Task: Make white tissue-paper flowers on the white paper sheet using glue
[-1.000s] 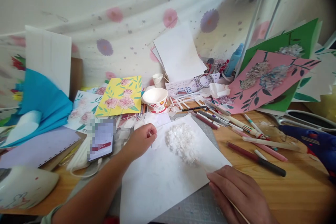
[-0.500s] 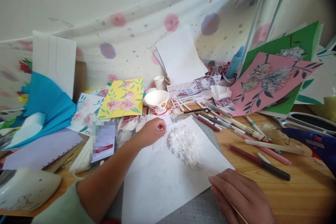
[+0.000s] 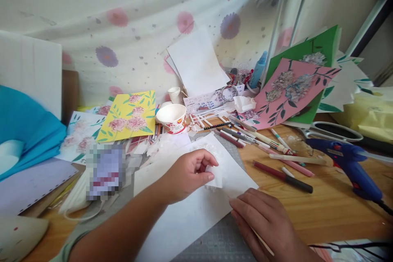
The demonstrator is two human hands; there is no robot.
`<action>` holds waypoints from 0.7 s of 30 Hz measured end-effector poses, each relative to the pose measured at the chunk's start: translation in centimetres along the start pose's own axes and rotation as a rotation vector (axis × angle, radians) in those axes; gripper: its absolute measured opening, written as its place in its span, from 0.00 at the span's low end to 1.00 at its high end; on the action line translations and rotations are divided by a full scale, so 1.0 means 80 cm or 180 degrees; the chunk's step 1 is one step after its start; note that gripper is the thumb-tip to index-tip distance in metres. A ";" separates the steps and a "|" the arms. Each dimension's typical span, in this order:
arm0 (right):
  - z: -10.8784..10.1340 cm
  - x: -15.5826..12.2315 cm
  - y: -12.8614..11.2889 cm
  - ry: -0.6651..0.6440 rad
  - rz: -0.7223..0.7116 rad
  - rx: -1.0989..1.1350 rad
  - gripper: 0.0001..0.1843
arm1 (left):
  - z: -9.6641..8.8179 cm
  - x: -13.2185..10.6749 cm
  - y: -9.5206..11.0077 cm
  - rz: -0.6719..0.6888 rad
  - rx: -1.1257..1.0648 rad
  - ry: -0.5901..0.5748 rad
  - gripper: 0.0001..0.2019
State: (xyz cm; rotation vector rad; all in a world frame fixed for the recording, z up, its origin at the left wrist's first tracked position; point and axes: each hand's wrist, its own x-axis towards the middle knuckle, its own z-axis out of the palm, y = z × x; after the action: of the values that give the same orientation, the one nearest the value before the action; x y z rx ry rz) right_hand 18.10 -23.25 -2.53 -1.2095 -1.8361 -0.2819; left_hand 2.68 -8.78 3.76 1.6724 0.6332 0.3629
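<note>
My left hand point(image 3: 192, 175) is closed in a pinch on a small piece of white paper point(image 3: 216, 179), above the white sheet. Behind it, a ruffled white paper flower point(image 3: 211, 149) lies on the sheet point(image 3: 181, 221), mostly covered by my fingers and the paper piece. Low on the right, my right hand point(image 3: 264, 219) is closed around a thin wooden stick point(image 3: 264, 244). The stick points up and left towards the paper piece; its tip is too faint to make out.
A white paper bowl point(image 3: 172, 119) stands behind the sheet. Markers point(image 3: 282, 176), scissors point(image 3: 337, 131) and a blue glue gun point(image 3: 346, 163) lie to the right. Yellow point(image 3: 129, 116) and pink point(image 3: 291, 94) flower pictures stand at the back. A phone point(image 3: 106, 172) is on the left.
My left hand has moved right from the flower's left side to over it, with the white paper piece now showing at its fingertips. The right hand still holds the stick; the view has turned right.
</note>
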 end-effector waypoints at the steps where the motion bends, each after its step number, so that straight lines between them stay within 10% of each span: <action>1: 0.000 -0.001 0.000 -0.0005 0.0004 0.0002 0.09 | 0.008 0.003 0.001 0.0003 -0.0084 -0.0049 0.09; 21: -0.013 -0.003 0.005 0.0223 0.0462 0.0430 0.10 | 0.036 0.022 -0.033 0.0142 0.2514 0.0265 0.09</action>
State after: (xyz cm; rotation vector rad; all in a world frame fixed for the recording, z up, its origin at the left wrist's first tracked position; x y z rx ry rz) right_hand 19.07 -23.86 -2.23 -1.2164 -1.6704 -0.1155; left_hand 5.17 -9.77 0.40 2.4332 0.8691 0.2211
